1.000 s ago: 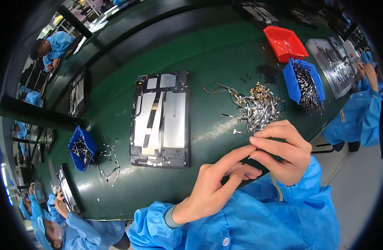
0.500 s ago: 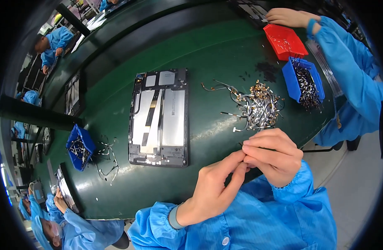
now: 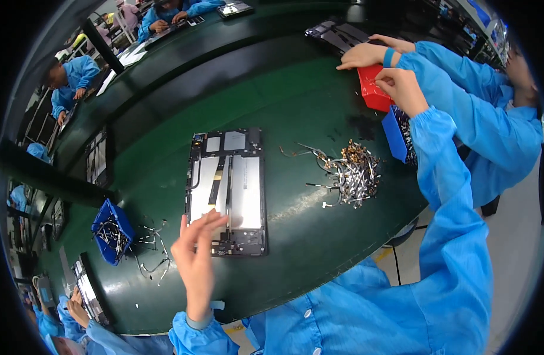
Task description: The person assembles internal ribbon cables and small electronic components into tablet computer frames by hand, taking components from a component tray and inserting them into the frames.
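Observation:
My left hand (image 3: 196,254) hovers at the lower left of an opened tablet (image 3: 246,192), fingers stretched and apart, nothing visible in them. The tablet lies with its silver inside, black frame and ribbon cable showing. At the far right, my right hand (image 3: 404,92) reaches over a red bin (image 3: 375,100) with small pale bits inside. Its thumb and forefinger are pinched together; what sits between them is too small to make out. Between the tablet and the bins lies a tangled heap of short cables (image 3: 358,177) with metallic and gold ends.
Partly behind my right sleeve stands a blue bin (image 3: 394,139) of black-and-silver parts. Another blue bin (image 3: 119,228) is at left, beside loose cables (image 3: 159,260). A co-worker's hand (image 3: 364,56) is close to my right hand, by another tablet (image 3: 334,35). More co-workers sit at left.
My hands, together near the table's front edge before, have parted. The right went up and away to the red bin; the left moved left to the tablet. The whole view has shifted.

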### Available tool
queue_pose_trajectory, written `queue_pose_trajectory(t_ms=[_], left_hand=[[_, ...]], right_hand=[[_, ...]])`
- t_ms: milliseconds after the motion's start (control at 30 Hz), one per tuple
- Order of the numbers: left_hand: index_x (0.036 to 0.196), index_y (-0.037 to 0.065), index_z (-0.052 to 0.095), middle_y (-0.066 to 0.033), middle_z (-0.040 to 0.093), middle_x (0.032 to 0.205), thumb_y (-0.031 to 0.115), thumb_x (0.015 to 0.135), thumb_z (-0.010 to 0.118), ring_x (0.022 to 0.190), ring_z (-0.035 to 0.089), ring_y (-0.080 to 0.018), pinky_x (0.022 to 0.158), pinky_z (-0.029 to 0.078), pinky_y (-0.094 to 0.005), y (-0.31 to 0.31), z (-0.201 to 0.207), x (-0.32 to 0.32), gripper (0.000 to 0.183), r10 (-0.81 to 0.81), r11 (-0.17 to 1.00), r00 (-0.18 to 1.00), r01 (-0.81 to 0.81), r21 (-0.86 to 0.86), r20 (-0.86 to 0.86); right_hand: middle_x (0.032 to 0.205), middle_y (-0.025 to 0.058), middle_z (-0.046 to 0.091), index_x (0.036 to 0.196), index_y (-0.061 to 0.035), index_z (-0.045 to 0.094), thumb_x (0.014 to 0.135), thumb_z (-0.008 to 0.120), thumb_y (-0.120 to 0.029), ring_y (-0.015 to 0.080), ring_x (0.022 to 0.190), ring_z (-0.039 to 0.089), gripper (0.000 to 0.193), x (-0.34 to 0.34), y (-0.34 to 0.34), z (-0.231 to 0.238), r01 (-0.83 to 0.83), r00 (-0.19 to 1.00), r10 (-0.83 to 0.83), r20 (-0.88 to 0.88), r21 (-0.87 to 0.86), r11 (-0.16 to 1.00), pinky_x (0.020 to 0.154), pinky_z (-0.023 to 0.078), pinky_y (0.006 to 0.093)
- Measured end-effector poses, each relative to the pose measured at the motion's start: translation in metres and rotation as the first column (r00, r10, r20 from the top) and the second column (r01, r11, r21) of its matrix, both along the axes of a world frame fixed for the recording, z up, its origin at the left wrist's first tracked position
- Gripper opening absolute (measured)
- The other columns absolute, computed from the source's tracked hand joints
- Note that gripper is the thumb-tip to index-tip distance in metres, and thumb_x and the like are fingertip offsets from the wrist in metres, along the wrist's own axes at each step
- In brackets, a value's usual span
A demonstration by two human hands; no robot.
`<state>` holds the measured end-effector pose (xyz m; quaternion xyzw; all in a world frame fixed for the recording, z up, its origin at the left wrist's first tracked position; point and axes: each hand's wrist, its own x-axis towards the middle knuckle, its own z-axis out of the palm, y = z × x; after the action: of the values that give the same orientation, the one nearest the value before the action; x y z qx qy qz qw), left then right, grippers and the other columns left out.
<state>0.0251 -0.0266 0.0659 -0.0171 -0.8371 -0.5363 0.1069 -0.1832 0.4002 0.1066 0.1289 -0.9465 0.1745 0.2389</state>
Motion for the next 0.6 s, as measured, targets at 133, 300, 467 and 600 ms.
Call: queue_pose_trajectory(t_ms=[133,300,467,600], left_hand=[[0.104,-0.010,0.064,-0.0150,0.073,0.098,0.007,0.092,0.048,0.098,0.065,-0.0172,0.098,0.042,-0.0300,-0.028,-0.007,-0.007,0.026,0.035,0.969,0.986,-0.073,0.238,0.162],[0.101,-0.010,0.066,-0.0148,0.072,0.099,0.009,0.090,0.047,0.095,0.065,-0.0184,0.094,0.043,-0.0288,-0.049,-0.018,-0.012,0.029,-0.011,0.926,0.975,-0.075,0.371,0.224],[0.091,-0.003,0.075,-0.0084,0.070,0.103,0.012,0.089,0.046,0.096,0.064,-0.0187,0.090,0.046,-0.0266,-0.046,-0.002,0.002,0.033,-0.078,0.962,0.952,-0.005,0.272,0.294],[0.097,-0.003,0.073,-0.0101,0.070,0.105,0.009,0.091,0.047,0.099,0.064,-0.0185,0.092,0.046,-0.0280,-0.019,0.003,0.014,0.029,-0.265,0.928,0.909,0.149,0.341,0.322]], right_hand=[[0.086,0.0177,0.072,0.087,-0.0028,0.075,0.076,0.068,-0.001,0.0324,0.080,0.071,0.014,-0.061,0.034,-0.034,0.048,0.975,-0.115,0.189,0.326,0.944,0.077,0.057,0.0379],[0.083,0.0185,0.071,0.087,-0.0035,0.076,0.082,0.068,-0.014,0.0327,0.082,0.070,0.014,-0.074,0.040,-0.052,-0.116,0.969,0.048,0.240,0.279,0.953,0.081,0.055,0.0378],[0.084,0.0182,0.071,0.089,0.0016,0.072,0.088,0.068,-0.024,0.0320,0.084,0.069,0.026,-0.059,0.018,-0.016,-0.046,0.829,-0.179,0.530,0.384,0.922,0.082,0.053,0.0368],[0.104,0.0193,0.068,0.115,-0.0002,0.066,0.085,0.063,-0.001,0.0313,0.090,0.065,0.030,0.010,-0.015,0.003,-0.160,0.987,0.162,0.004,0.190,0.969,0.085,0.051,0.0340]])
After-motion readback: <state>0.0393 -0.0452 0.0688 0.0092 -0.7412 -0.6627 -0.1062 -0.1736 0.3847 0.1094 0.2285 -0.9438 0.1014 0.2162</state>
